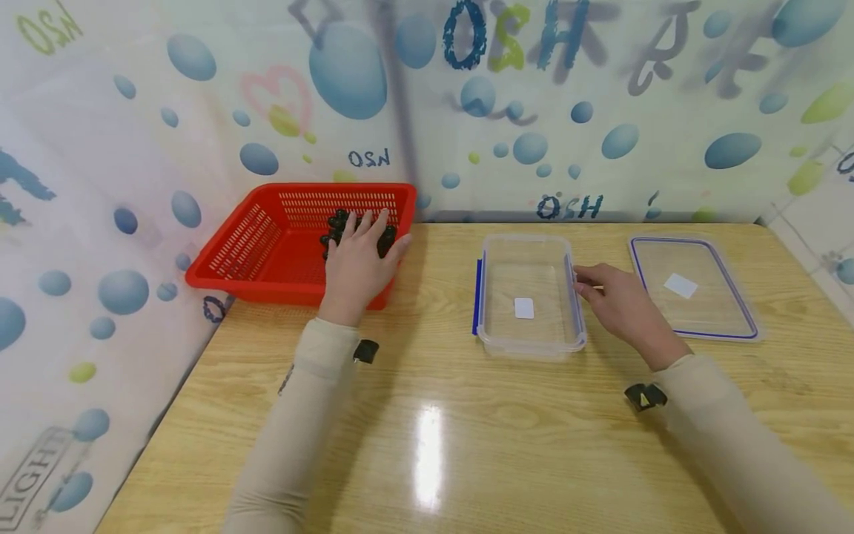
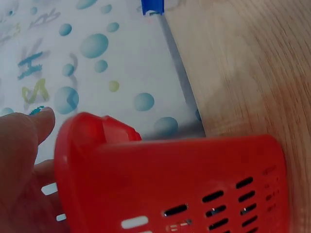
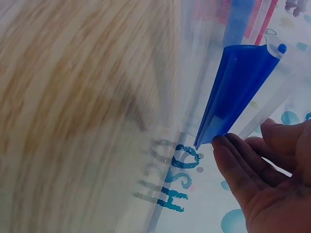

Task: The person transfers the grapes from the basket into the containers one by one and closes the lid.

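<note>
In the head view, my left hand (image 1: 360, 267) reaches over the near rim of a red plastic basket (image 1: 233, 278). Its fingers spread over a bunch of dark grapes (image 1: 338, 222), covering part of it. The left wrist view shows the thumb and part of that hand (image 2: 19, 165) beside the basket rim; dark fruit shows through the slots. A clear plastic box (image 1: 534, 278) stands lidless to the right. At its right side is my right hand (image 1: 617, 304), fingertips at a blue latch (image 3: 238, 92) that hangs from the rim. Its thumb stands apart from the fingers.
A clear lid (image 1: 700, 297) with a blue seal and a white label lies flat right of the box. Another blue latch (image 1: 477, 297) hangs on the box's left side. Behind the wooden table (image 1: 500, 430) rises a patterned sheet (image 1: 440, 111).
</note>
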The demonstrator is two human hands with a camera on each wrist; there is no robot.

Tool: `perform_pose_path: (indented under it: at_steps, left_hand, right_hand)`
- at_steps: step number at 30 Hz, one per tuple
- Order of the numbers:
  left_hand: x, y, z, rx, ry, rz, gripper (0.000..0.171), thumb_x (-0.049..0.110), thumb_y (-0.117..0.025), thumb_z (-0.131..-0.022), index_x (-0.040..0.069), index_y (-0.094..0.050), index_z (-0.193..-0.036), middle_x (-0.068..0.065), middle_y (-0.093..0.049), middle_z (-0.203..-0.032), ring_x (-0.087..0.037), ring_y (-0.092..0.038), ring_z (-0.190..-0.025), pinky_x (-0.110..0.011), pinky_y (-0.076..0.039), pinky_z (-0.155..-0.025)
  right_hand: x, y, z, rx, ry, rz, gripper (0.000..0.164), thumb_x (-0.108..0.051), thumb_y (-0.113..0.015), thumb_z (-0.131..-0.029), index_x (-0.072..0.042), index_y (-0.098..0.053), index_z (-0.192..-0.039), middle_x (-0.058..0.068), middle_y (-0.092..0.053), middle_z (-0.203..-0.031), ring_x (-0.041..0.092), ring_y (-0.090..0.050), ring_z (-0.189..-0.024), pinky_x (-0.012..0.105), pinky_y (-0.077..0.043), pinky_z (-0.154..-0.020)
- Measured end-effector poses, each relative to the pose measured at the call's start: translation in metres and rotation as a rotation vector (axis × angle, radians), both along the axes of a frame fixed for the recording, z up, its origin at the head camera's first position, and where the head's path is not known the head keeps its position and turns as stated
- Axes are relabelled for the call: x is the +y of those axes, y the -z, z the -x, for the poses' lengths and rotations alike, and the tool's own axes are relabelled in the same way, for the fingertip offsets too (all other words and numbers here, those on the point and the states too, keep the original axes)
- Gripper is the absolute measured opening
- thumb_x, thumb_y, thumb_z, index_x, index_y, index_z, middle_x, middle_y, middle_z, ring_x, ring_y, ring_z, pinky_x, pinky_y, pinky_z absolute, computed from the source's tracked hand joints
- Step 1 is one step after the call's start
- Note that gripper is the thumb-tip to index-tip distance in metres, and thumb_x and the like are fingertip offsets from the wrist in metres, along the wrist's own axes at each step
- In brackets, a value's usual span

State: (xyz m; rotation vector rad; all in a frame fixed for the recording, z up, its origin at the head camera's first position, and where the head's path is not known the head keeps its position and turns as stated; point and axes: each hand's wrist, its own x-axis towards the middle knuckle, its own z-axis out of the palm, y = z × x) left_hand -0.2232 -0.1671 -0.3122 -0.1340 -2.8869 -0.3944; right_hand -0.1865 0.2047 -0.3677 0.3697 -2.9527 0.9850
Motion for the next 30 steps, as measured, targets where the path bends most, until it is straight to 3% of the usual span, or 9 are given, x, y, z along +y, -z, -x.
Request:
perform_pose_path:
  at_steps: [9,14,20,27,30]
  left_hand:
    - [-0.022,-0.003,0.01,-0.079,-0.053,-0.021,0.067,0.052,-0.048,-0.1,0.015,-0.034,-0.154,-0.016,-0.026,-0.158,-0.037,-0.017,-0.145,-0.069,-0.023,-0.105]
    - [-0.038,0.005,0.02,-0.162,-0.097,-0.028,0.068,0.044,-0.056,-0.098,0.01,-0.036,-0.153,-0.023,-0.022,-0.157,-0.043,-0.02,-0.143,-0.069,-0.028,-0.102]
    - [-0.041,0.01,0.027,-0.196,-0.102,-0.047,0.063,0.035,-0.065,-0.094,0.005,-0.046,-0.146,-0.024,-0.037,-0.146,-0.044,-0.042,-0.124,-0.063,-0.039,-0.099]
    - [-0.04,0.009,0.038,-0.305,-0.098,-0.078,0.061,0.026,-0.071,-0.091,0.004,-0.042,-0.141,-0.022,-0.05,-0.134,-0.038,-0.051,-0.109,-0.058,-0.041,-0.1]
    - [-0.039,0.01,0.042,-0.361,-0.065,-0.048,0.065,0.023,-0.072,-0.09,0.005,-0.036,-0.141,-0.023,-0.048,-0.135,-0.038,-0.05,-0.109,-0.059,-0.041,-0.099]
  right_hand:
    - [0.001,0.001,-0.001,0.005,0.009,0.011,0.039,-0.013,-0.049,-0.104,0.009,-0.05,-0.137,0.029,-0.057,-0.122,0.047,-0.057,-0.11,0.058,-0.046,-0.091]
    - [0.0,0.003,-0.001,0.001,0.011,0.017,0.04,-0.013,-0.049,-0.105,0.009,-0.049,-0.138,0.028,-0.057,-0.123,0.047,-0.056,-0.111,0.058,-0.046,-0.091]
    - [0.0,0.003,0.0,0.009,0.007,0.02,0.04,-0.013,-0.049,-0.104,0.008,-0.049,-0.138,0.028,-0.057,-0.122,0.047,-0.056,-0.11,0.057,-0.047,-0.09]
    - [0.001,0.003,0.0,0.017,0.009,0.024,0.038,-0.011,-0.049,-0.104,0.009,-0.05,-0.137,0.028,-0.058,-0.119,0.046,-0.057,-0.11,0.057,-0.047,-0.09]
    - [0.0,0.004,0.001,0.019,0.014,0.021,0.038,-0.01,-0.05,-0.104,0.009,-0.051,-0.137,0.027,-0.058,-0.119,0.046,-0.057,-0.11,0.057,-0.047,-0.09]
